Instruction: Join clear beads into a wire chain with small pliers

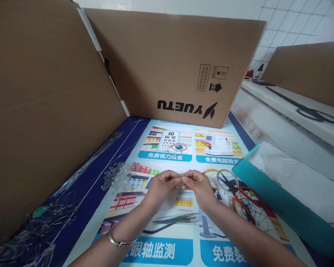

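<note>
My left hand [167, 181] and my right hand [196, 183] meet above the printed mat, thumbs and forefingers pinched. Between the fingertips is a small clear piece [181, 176], mostly hidden, too small to name surely. To the left lies a pile of small clear round pieces [119, 177], like beads or rings. A bundle of thin grey wires [178, 218] rests on the mat below my hands. Red-handled scissors [239, 194], blades pointing up and left, lie right of my right hand, beside a roll of clear tape or wire [227, 180].
A cardboard wall [169, 63] with printing stands behind, another cardboard panel [44, 92] at left. Tangled clear strands [39, 233] and long thin wires [89, 159] lie along the left. A teal open box [284, 200] stands at right; black scissors [314, 113] lie on the ledge.
</note>
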Tool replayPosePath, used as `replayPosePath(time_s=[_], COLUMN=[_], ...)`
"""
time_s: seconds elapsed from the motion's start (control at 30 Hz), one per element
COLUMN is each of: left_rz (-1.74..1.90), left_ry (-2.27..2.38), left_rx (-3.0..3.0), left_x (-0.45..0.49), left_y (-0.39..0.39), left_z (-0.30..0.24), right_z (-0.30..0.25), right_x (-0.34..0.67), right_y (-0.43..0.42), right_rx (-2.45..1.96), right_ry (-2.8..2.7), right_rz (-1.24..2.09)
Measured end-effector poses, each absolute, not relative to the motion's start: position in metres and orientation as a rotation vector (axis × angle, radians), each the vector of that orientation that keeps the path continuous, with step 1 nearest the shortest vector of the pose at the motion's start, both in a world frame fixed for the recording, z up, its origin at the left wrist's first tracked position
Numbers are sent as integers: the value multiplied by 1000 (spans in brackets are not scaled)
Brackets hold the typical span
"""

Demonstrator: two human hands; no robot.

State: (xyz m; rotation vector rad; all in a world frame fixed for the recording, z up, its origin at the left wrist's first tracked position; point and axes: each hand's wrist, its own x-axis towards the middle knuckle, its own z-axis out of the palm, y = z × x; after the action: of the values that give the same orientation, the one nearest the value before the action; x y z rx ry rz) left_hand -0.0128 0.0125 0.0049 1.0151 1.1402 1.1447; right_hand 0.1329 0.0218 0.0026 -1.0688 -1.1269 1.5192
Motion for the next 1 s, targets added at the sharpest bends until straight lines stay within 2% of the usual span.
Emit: replayPosePath(time_s=[0.4, 0.57, 0.83, 1.0], left_rz=[1142, 949, 456, 342], left_ry=[1031, 1073, 1238, 1222], left_rx=[927, 1140, 1701, 2018], left_x=[-10, -35, -70, -52], left_y=[12, 24, 26, 18], left_z=[6, 12, 31, 26], right_z=[-2, -1, 7, 3], right_x=[132, 143, 159, 156], right_y=[20, 30, 44, 41], right_rx=[-1100, -1135, -1071, -1168], right_ry=[-1267, -1607, -2365, -2569], right_rz=[1440, 1344, 804, 432])
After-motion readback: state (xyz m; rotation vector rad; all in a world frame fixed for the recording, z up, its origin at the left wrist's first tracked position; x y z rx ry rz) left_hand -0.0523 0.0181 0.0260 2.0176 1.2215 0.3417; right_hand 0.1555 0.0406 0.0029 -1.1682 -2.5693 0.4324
